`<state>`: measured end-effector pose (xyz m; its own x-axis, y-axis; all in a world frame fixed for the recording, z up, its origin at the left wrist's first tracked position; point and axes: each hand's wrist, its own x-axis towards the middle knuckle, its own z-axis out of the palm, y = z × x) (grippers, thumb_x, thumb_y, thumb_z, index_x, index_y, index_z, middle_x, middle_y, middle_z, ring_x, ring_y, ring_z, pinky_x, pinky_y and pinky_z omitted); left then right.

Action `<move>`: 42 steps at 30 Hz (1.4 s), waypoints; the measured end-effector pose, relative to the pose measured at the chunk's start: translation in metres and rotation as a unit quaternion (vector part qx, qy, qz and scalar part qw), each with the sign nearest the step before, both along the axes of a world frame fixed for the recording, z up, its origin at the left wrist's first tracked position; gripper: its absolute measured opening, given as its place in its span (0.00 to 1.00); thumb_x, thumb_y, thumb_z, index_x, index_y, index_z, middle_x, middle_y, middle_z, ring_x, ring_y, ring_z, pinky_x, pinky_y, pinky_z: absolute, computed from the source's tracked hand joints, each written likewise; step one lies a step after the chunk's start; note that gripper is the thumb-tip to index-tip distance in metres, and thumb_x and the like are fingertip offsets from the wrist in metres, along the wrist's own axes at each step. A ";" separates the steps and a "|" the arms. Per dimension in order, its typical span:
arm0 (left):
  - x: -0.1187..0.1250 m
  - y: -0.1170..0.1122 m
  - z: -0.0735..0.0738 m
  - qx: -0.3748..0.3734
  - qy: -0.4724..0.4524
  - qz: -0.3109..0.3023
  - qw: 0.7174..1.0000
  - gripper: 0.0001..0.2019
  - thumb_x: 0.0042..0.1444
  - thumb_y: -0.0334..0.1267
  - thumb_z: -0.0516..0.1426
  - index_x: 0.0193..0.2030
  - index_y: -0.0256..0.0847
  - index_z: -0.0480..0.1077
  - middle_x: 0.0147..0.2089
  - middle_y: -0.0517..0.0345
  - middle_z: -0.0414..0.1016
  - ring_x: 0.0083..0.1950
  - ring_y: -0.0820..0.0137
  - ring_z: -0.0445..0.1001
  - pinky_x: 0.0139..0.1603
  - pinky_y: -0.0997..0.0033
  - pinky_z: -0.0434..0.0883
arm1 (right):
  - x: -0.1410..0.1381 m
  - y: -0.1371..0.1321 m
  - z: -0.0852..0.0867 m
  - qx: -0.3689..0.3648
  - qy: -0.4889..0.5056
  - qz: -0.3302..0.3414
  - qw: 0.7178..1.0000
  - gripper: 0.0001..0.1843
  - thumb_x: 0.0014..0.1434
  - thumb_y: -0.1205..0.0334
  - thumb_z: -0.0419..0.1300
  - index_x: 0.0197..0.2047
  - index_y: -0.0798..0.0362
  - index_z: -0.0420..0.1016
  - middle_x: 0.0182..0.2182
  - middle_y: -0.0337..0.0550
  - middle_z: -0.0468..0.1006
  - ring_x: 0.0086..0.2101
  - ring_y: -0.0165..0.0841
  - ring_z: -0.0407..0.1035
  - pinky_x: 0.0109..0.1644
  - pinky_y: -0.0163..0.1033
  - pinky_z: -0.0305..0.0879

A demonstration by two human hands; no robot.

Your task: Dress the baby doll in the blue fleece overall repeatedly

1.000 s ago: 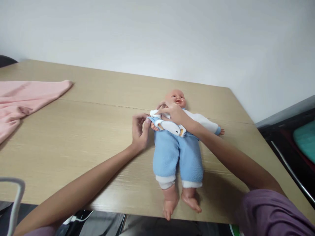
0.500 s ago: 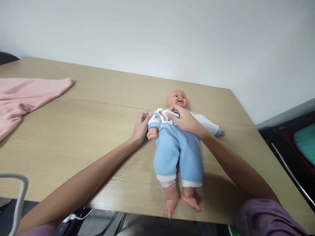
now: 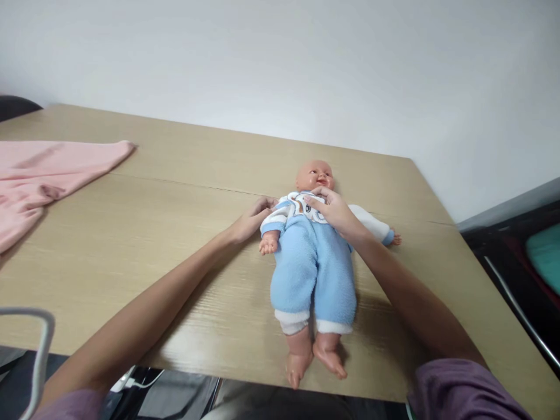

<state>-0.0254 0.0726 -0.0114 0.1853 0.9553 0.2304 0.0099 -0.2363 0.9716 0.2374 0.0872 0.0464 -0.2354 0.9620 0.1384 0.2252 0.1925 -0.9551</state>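
Note:
A baby doll (image 3: 317,175) lies on its back on the table, its bare feet pointing toward me. It wears blue fleece trousers (image 3: 315,262) with white cuffs and a white top (image 3: 301,204) with a printed animal picture. My left hand (image 3: 258,214) is at the doll's shoulder on the left, fingers closed at the sleeve (image 3: 276,217); its fingertips are partly hidden. Across the chest rests my right hand (image 3: 335,210), thumb and fingers gripping the front of the top just below the chin. The doll's other arm (image 3: 371,223) stretches out to the right.
Pink cloth (image 3: 56,169) lies crumpled on the left of the wooden table (image 3: 175,157). A white wall stands behind. At the right edge is a black-framed object (image 3: 494,251) with green fabric. A pale curved bar (image 3: 41,350) and a white cable (image 3: 131,382) show at the lower left.
Both hands have shifted slightly up and the right hand a little to the right. The doll's trousers and feet have moved slightly left, and more of the print on the top shows.

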 end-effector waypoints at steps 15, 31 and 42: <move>0.021 0.046 0.001 -0.078 -0.042 -0.042 0.995 0.16 0.57 0.53 0.69 0.39 0.43 0.75 0.43 0.56 0.79 0.44 0.64 0.75 0.49 0.63 0.75 | 0.002 0.011 -0.016 0.041 -0.023 -0.033 0.998 0.20 0.59 0.39 0.72 0.40 0.47 0.81 0.41 0.40 0.86 0.44 0.41 0.78 0.51 0.45 0.73; 0.044 0.077 0.018 -0.095 0.031 -0.112 0.989 0.16 0.62 0.56 0.66 0.40 0.45 0.79 0.45 0.52 0.84 0.58 0.47 0.83 0.54 0.47 0.81 | 0.007 0.010 -0.017 -0.066 0.106 -0.090 0.988 0.22 0.52 0.42 0.75 0.38 0.46 0.75 0.34 0.37 0.81 0.36 0.37 0.76 0.42 0.41 0.72; 0.015 0.069 0.046 -0.076 0.208 -0.148 0.964 0.31 0.61 0.69 0.64 0.54 0.42 0.75 0.60 0.45 0.81 0.61 0.51 0.78 0.61 0.54 0.75 | 0.097 0.005 0.052 0.082 -0.376 0.095 0.918 0.26 0.71 0.33 0.62 0.47 0.47 0.84 0.41 0.44 0.87 0.41 0.45 0.76 0.45 0.46 0.68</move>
<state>-0.0100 0.1415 0.0343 0.5012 0.8632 -0.0601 0.3598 -0.1447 0.9218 0.3341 0.0924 0.0984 -0.4851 0.8744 0.0077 0.7560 0.4239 -0.4988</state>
